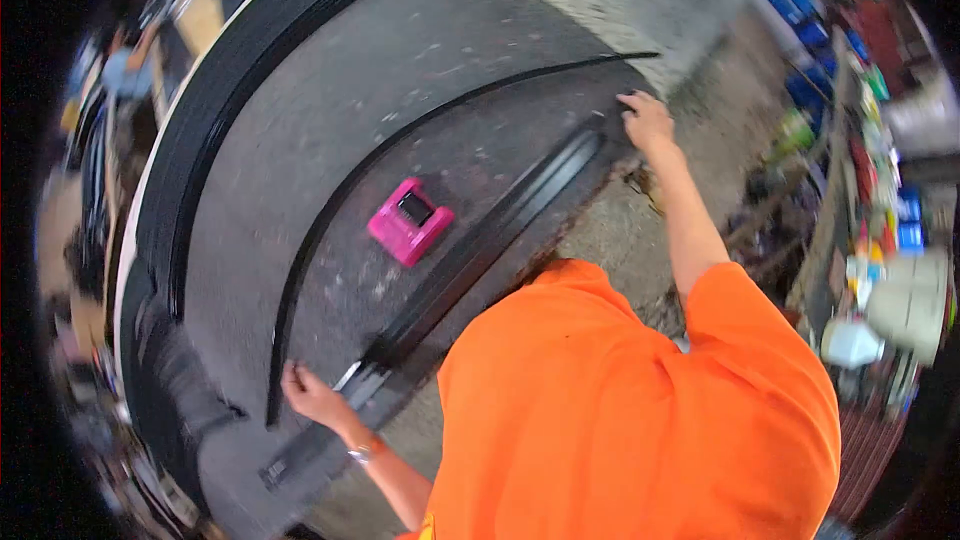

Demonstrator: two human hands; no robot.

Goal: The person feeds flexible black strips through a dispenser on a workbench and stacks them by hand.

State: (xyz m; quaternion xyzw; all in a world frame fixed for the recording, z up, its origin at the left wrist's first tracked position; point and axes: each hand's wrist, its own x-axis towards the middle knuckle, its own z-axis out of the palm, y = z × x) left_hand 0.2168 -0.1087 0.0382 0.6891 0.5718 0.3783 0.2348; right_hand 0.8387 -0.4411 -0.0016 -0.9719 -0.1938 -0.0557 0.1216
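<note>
A long thin black strip (345, 187) lies in a curve across the dark work table (250, 240). My left hand (318, 402) is beside the strip's near-left end, fingers curled together; whether they grip its edge cannot be made out. At the far right table edge, my right hand (648, 122) has its fingers apart and holds nothing, a little below the strip's other end. Between my hands, a long dark channel-shaped bar (480, 250) runs along the near edge, by the right fingers at its far end. A bright pink boxy device with a dark screen (410, 222) sits inside the curve.
Bundled black strips (215, 90) follow the table's far left rim. Bottles, tubs and a white bucket (908, 305) crowd the right side, with loose scrap on the floor. Another person in blue (128, 70) is at the upper left.
</note>
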